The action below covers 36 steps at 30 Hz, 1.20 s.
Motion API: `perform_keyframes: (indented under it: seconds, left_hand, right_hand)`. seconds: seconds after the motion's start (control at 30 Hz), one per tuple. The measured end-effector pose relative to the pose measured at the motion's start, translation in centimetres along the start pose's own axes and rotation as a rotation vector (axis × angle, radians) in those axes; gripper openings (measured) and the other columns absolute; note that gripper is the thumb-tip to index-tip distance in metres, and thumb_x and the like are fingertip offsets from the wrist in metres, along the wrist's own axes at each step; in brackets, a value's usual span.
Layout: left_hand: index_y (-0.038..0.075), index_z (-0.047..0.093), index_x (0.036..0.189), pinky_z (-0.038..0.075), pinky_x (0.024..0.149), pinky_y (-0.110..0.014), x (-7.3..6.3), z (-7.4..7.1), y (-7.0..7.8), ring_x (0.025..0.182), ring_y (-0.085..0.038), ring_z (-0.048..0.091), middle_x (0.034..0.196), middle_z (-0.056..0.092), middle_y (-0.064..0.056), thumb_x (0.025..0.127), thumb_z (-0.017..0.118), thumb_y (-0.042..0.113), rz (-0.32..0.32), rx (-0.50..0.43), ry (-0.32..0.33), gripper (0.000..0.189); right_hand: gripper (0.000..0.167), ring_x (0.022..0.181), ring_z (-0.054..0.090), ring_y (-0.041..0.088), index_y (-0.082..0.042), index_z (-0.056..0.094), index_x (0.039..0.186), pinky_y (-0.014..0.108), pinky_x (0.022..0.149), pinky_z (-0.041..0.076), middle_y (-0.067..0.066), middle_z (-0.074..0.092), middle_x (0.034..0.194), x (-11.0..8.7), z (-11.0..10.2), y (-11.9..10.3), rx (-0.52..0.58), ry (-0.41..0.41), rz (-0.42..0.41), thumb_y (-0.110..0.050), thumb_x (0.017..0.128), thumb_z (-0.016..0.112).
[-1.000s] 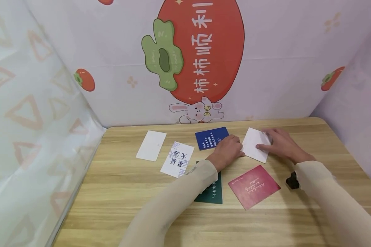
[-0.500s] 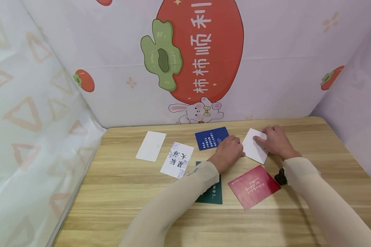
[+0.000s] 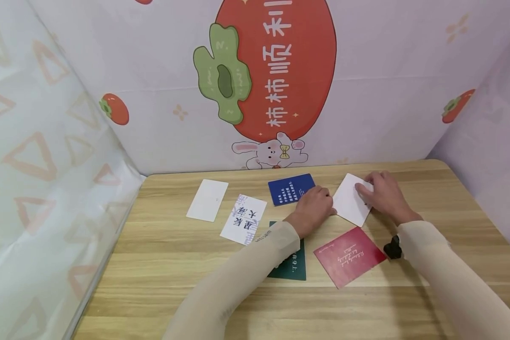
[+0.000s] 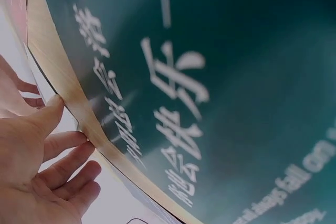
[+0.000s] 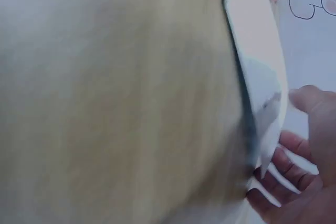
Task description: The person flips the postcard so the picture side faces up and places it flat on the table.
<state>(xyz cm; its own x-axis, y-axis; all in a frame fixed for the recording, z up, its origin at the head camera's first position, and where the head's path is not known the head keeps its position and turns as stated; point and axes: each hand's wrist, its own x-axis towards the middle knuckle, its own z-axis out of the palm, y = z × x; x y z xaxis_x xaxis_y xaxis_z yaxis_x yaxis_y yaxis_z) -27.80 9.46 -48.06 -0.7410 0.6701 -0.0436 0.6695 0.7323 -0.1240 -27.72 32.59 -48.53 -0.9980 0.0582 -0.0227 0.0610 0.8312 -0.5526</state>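
A white card [image 3: 349,200] lies at the back right of the wooden table. My right hand [image 3: 384,194] pinches its right side, thumb on top and fingers curled under the edge; a corner bends up there in the right wrist view. At the card's opposite edge rests my left hand [image 3: 316,208], fingers loose, its thumb [image 4: 48,113] touching the edge in the left wrist view. Beside the left hand is a blue card [image 3: 290,190] with white writing, partly covered by the fingers. A green card [image 3: 291,267] lies partly hidden beneath the left forearm.
A pink-red card [image 3: 349,257] lies in front of the white card. On the left are a plain white card [image 3: 208,200] and a white card with black and purple characters [image 3: 243,219]. A black wrist device [image 3: 393,248] hangs below the right sleeve. A printed cloth backdrop [image 3: 378,108] stands behind.
My right hand has shifted slightly along the white card's right side, and its thumb has moved on the surface. The white card has turned a little. My left hand stays in place.
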Motion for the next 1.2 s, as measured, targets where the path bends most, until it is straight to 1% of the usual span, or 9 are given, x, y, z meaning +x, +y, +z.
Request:
perform_keyframes:
  seconds: [0.1, 0.17, 0.23, 0.33, 0.43, 0.57, 0.7, 0.9, 1.2]
  left_hand:
    - [0.020, 0.078, 0.134, 0.042, 0.124, -0.024, 0.0, 0.0, -0.1, 0.130, -0.012, 0.058, 0.142, 0.068, 0.004, 0.110, 0.060, 0.051, -0.002, -0.011, -0.004, 0.043]
    - [0.020, 0.077, 0.136, 0.042, 0.123, -0.023, 0.0, 0.0, -0.1, 0.131, -0.011, 0.058, 0.143, 0.068, 0.004, 0.110, 0.061, 0.051, -0.007, -0.026, -0.005, 0.043]
    - [0.020, 0.076, 0.138, 0.042, 0.123, -0.024, 0.0, 0.0, -0.2, 0.132, -0.011, 0.058, 0.144, 0.067, 0.004, 0.110, 0.060, 0.051, -0.007, -0.036, -0.006, 0.045]
    - [0.019, 0.074, 0.141, 0.042, 0.124, -0.024, -0.1, 0.1, -0.3, 0.135, -0.011, 0.058, 0.146, 0.066, 0.004, 0.110, 0.060, 0.051, -0.011, -0.056, -0.003, 0.046]
    - [0.019, 0.073, 0.143, 0.043, 0.124, -0.025, -0.1, 0.2, -0.4, 0.135, -0.012, 0.059, 0.146, 0.066, 0.003, 0.110, 0.060, 0.051, -0.006, -0.077, 0.004, 0.047]
    - [0.019, 0.072, 0.144, 0.044, 0.123, -0.024, -0.1, 0.2, -0.5, 0.135, -0.012, 0.059, 0.147, 0.066, 0.002, 0.110, 0.062, 0.050, -0.006, -0.118, 0.014, 0.047]
    - [0.019, 0.071, 0.145, 0.044, 0.123, -0.024, -0.3, 0.2, -0.6, 0.136, -0.012, 0.059, 0.148, 0.065, 0.003, 0.110, 0.062, 0.048, -0.013, -0.146, 0.017, 0.047]
    - [0.020, 0.068, 0.149, 0.043, 0.125, -0.025, -0.4, 0.3, -0.8, 0.141, -0.013, 0.056, 0.152, 0.063, 0.002, 0.111, 0.061, 0.047, -0.004, -0.180, 0.008, 0.047]
    - [0.022, 0.064, 0.154, 0.042, 0.126, -0.027, -0.3, 0.2, -1.8, 0.147, -0.014, 0.053, 0.158, 0.060, 0.003, 0.111, 0.062, 0.045, 0.020, -0.265, -0.040, 0.049]
  right_hand:
    - [0.053, 0.128, 0.044, 0.052, 0.013, 0.053, 0.142, 0.073, 0.111, 0.042, 0.037, 0.045, 0.144, -0.4, -0.1, 0.8, 0.009, 0.023, -0.058, -0.031, 0.113, 0.052]
    - [0.048, 0.129, 0.045, 0.052, 0.013, 0.054, 0.142, 0.074, 0.112, 0.041, 0.037, 0.047, 0.143, -0.5, -0.3, 1.2, 0.020, 0.035, -0.096, -0.024, 0.113, 0.047]
    - [0.044, 0.130, 0.046, 0.052, 0.014, 0.054, 0.143, 0.075, 0.113, 0.040, 0.037, 0.048, 0.144, -0.7, -0.5, 1.7, 0.032, 0.028, -0.117, -0.015, 0.111, 0.044]
    - [0.045, 0.137, 0.043, 0.054, 0.013, 0.052, 0.146, 0.077, 0.116, 0.037, 0.037, 0.045, 0.150, -0.8, -1.1, 2.0, 0.034, -0.011, -0.121, -0.004, 0.105, 0.046]
    - [0.053, 0.138, 0.041, 0.055, 0.012, 0.050, 0.151, 0.078, 0.116, 0.038, 0.038, 0.042, 0.153, -1.1, -1.6, 2.3, 0.003, -0.063, -0.136, 0.000, 0.100, 0.054]
    - [0.062, 0.133, 0.043, 0.057, 0.013, 0.047, 0.155, 0.078, 0.112, 0.041, 0.040, 0.042, 0.150, -1.5, -2.0, 3.0, -0.040, -0.106, -0.201, 0.003, 0.096, 0.064]
    - [0.068, 0.136, 0.042, 0.057, 0.013, 0.046, 0.156, 0.079, 0.114, 0.039, 0.040, 0.043, 0.150, -1.8, -2.3, 3.5, -0.060, -0.134, -0.252, 0.002, 0.093, 0.069]
    - [0.070, 0.143, 0.037, 0.060, 0.012, 0.045, 0.158, 0.081, 0.116, 0.035, 0.040, 0.040, 0.156, -2.3, -2.5, 3.8, -0.062, -0.158, -0.253, -0.004, 0.095, 0.073]
    - [0.067, 0.146, 0.038, 0.061, 0.010, 0.047, 0.157, 0.081, 0.117, 0.035, 0.038, 0.043, 0.157, -3.1, -2.6, 4.2, -0.058, -0.160, -0.274, -0.009, 0.099, 0.076]
